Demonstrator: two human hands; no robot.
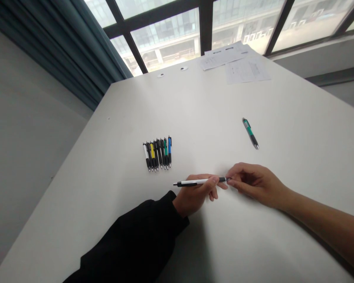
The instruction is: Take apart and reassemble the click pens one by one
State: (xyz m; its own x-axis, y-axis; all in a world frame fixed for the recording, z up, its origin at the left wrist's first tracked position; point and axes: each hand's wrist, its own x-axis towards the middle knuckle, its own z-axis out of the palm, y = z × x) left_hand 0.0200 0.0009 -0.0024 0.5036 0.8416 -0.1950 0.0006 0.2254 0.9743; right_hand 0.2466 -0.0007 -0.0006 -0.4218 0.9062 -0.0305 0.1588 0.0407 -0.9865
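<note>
On the white table (76, 224), left of centre, lies a tight row of about 8 click pens (157, 155). The black-sleeved left hand (193, 196) wraps a white pen (194, 182) at its barrel, and the right hand (256, 184) pinches its tip narrowly, holding it level. A green pen (250, 133) lies apart, upper right.

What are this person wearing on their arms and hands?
The left arm wears a long black sleeve down to the wrist. The right arm shows no sleeve. The left hand and right hand are bare, without gloves, and no watch or bracelet shows.
</note>
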